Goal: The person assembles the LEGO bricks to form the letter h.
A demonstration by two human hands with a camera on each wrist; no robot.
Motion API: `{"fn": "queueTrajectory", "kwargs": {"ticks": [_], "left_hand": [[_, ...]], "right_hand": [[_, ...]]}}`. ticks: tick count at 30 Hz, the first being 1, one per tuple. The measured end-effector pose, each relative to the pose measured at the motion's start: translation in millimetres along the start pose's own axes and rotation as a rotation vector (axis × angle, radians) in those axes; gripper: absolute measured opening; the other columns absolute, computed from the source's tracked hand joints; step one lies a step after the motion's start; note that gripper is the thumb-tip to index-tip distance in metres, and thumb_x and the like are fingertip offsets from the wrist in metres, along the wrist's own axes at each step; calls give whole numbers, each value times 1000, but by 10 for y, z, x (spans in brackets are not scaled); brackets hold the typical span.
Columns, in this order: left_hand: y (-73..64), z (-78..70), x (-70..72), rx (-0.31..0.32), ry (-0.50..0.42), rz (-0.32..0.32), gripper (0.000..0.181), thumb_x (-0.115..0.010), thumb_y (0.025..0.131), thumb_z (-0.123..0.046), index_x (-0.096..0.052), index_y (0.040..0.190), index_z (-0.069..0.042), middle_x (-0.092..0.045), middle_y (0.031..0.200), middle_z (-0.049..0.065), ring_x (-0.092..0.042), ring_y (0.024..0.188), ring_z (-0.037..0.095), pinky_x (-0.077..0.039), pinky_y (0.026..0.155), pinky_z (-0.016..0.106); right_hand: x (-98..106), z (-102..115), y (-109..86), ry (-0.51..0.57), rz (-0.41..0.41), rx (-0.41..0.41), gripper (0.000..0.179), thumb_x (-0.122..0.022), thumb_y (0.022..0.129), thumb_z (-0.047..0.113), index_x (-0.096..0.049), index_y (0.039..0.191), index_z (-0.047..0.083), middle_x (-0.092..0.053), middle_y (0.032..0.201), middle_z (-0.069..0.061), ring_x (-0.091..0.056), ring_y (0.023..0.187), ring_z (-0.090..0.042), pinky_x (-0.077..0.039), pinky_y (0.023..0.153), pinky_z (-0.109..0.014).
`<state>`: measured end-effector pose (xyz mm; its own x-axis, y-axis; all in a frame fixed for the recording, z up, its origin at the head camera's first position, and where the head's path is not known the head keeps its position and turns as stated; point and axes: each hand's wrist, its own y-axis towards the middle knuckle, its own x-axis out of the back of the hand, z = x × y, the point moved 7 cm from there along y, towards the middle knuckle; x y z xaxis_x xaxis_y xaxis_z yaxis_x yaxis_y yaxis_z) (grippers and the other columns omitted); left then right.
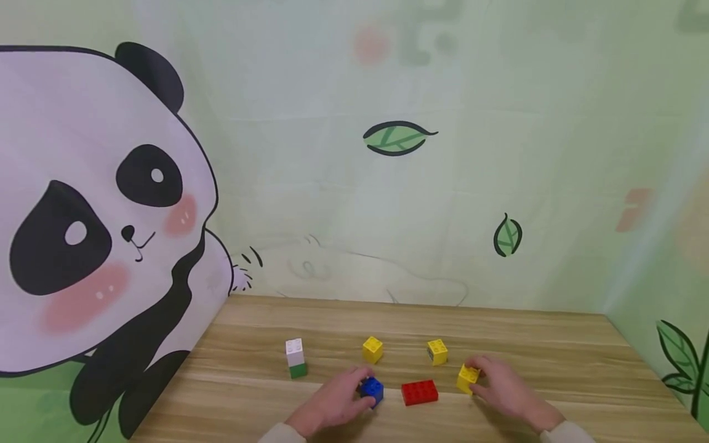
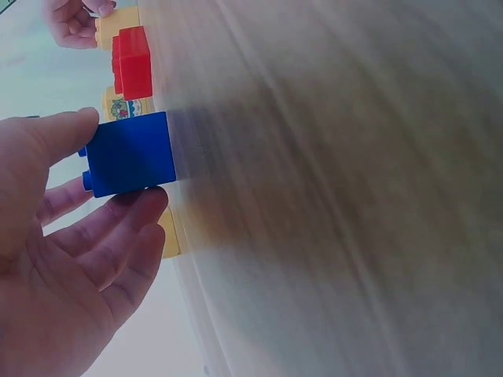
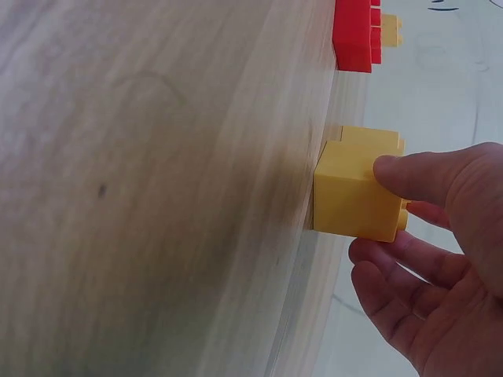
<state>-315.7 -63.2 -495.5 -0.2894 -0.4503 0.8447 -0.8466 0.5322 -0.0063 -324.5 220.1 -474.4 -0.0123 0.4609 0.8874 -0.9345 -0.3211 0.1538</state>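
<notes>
My left hand (image 1: 338, 400) pinches a blue toy brick (image 1: 373, 391) on the wooden table. In the left wrist view the thumb lies on one side of the blue brick (image 2: 130, 153) and the fingertips on the opposite side. To the right, my right hand (image 1: 506, 391) holds a yellow brick (image 1: 468, 378) between thumb and fingers; its studs (image 3: 404, 216) face the palm in the right wrist view. Lying flat between the two hands is a wider red brick (image 1: 420, 392).
Behind the hands stand two more yellow bricks, one at the middle (image 1: 373, 350) and one with a printed side (image 1: 437, 352). A white brick (image 1: 295, 352) sits on a green brick (image 1: 298, 370) at the left. A panda-print cloth (image 1: 310, 184) rises behind the table (image 1: 249, 326).
</notes>
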Motion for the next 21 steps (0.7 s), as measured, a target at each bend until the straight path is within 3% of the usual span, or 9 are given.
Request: {"fn": "queueTrajectory", "kwargs": {"ticks": [11,17,21], "left_hand": [[34,6,-19,7,-8,-18,38,-64,89,-39,-53,120,-18,-60,107,-5,-55,91,6,-49,76,27],[40,7,-19,22,-28,-10,36,-64,90,-37,-53,118,-19,-60,107,-5,-54,89,6,-49,76,28],[22,13,-14,13,-24,-10,36,-64,90,-36,-53,119,-19,-60,107,-5,-54,89,6,-49,76,28]], "right_hand": [[-1,30,23,-3,-26,75,29,-77,77,13,-60,101,10,-61,93,3,-57,83,-13,-51,73,-31],[-10,41,37,-18,-45,59,29,-78,76,9,-59,98,10,-61,92,3,-57,83,-13,-51,74,-33],[-27,40,37,-13,-41,22,33,-77,77,8,-60,105,8,-62,98,-2,-59,88,-16,-51,78,-37]]}}
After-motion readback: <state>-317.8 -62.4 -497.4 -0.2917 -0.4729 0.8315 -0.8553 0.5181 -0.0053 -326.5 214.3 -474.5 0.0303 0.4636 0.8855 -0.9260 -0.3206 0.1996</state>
